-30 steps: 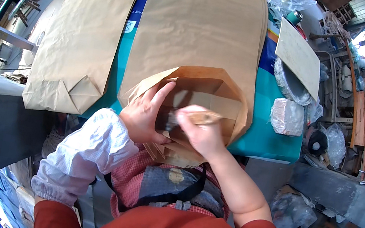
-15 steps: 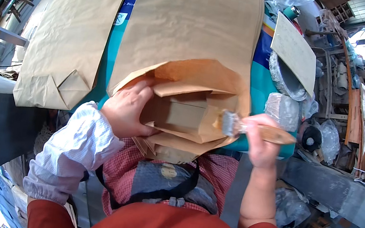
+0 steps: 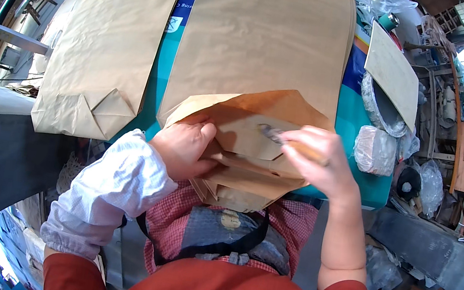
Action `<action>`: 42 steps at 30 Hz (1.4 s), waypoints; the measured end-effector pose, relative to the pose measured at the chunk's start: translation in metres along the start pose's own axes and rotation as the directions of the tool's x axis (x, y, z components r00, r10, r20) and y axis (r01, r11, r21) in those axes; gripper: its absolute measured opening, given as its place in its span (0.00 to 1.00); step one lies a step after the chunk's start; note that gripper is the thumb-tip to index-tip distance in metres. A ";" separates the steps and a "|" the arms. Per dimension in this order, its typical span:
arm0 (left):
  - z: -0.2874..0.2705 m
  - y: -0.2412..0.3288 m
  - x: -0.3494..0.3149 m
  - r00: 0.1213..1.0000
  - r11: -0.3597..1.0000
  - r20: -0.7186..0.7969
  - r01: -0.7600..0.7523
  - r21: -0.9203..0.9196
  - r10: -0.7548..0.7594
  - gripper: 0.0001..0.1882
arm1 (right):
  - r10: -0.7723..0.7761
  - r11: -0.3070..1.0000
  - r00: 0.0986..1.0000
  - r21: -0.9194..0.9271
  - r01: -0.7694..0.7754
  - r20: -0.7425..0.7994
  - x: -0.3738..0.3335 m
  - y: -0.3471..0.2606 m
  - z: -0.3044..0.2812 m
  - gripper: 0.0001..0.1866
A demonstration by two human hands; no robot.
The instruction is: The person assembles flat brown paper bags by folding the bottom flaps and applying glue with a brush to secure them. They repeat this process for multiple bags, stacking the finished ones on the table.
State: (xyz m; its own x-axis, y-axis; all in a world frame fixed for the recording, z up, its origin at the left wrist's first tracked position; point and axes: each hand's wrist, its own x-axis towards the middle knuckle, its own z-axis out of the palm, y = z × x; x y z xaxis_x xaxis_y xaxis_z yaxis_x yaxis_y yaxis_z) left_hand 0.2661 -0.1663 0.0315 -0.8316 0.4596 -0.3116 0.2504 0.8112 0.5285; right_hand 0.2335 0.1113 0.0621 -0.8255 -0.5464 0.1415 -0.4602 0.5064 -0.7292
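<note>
A large brown kraft paper bag [image 3: 264,35] lies flat in front of me, its near end spread into folded flaps. My left hand [image 3: 183,148] is at the left corner of that end, fingers curled on the paper and thumb raised along the fold. In my right hand [image 3: 324,159] is a paintbrush [image 3: 273,134] with a wooden handle, gripped close to its bristles. The bristles meet the upper flap near the middle of the folded end. Part of the handle is hidden by my fingers.
Another brown paper bag [image 3: 108,46], its near end folded, lies to the left. Both rest on a teal printed surface [image 3: 158,82]. At right are a plastic-lined bowl [image 3: 379,104] partly under a pale board [image 3: 394,73], and a plastic-wrapped block [image 3: 375,151]. A teal-lidded container [image 3: 389,21] stands behind.
The brush has moved left and upward, from the right side of the bag's opening to the upper flap. The opening is flatter, and my left fingers have drawn in. The whole view has shifted slightly.
</note>
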 end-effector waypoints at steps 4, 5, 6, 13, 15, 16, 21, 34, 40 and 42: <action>-0.001 0.002 0.018 0.983 0.970 -0.006 0.179 -0.165 -0.182 0.07 | 0.296 0.916 0.818 0.391 -0.095 -0.494 -0.039 -0.015 -0.009 0.04; 0.006 0.001 0.020 0.980 0.982 -0.109 0.154 -0.109 -0.166 0.06 | 0.348 0.855 0.754 0.518 -0.012 -0.557 -0.042 -0.026 -0.004 0.05; 0.018 -0.001 0.024 0.967 0.990 -0.210 0.134 -0.051 -0.142 0.06 | 0.266 0.868 0.778 0.493 0.064 -0.570 -0.037 -0.033 0.012 0.05; 0.035 -0.014 0.046 0.961 0.987 -0.236 0.155 0.038 -0.142 0.04 | 0.458 0.779 0.830 0.593 -0.204 -0.317 -0.026 -0.026 0.063 0.04; 0.029 -0.027 0.056 0.971 0.975 -0.098 0.214 -0.064 -0.219 0.05 | 0.357 0.849 0.895 0.492 -0.192 -0.269 -0.013 -0.030 0.083 0.05; 0.020 -0.021 0.063 0.950 0.950 -0.079 0.294 -0.103 -0.302 0.08 | 0.371 0.822 0.898 0.535 -0.198 -0.238 -0.008 -0.021 0.099 0.05; 0.026 -0.031 0.069 0.918 0.931 -0.159 0.351 -0.098 -0.363 0.10 | 0.330 0.915 0.881 0.343 -0.211 -0.338 -0.017 -0.017 0.086 0.04; 0.020 0.014 0.057 0.969 0.941 -0.195 0.204 0.272 -0.153 0.06 | 0.433 0.600 0.702 0.762 0.244 -0.565 -0.044 0.025 0.023 0.20; 0.025 0.025 0.062 0.992 0.864 -0.095 0.119 0.489 -0.083 0.06 | 0.569 -0.053 0.752 0.897 0.439 -0.334 -0.003 0.087 0.102 0.26; 0.029 0.030 0.061 0.998 0.817 -0.063 0.031 0.575 0.006 0.06 | 0.496 -0.325 0.845 0.859 0.396 -0.202 -0.007 0.089 0.110 0.26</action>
State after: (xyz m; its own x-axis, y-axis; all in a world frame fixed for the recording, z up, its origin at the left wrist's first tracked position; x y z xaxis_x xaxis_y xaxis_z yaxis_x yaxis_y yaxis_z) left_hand 0.2371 -0.1033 0.0053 -0.8596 0.4408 -0.2585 0.4636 0.8854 -0.0319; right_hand 0.2339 0.0866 -0.0774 -0.9914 -0.0757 -0.1072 0.1032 -0.9540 -0.2814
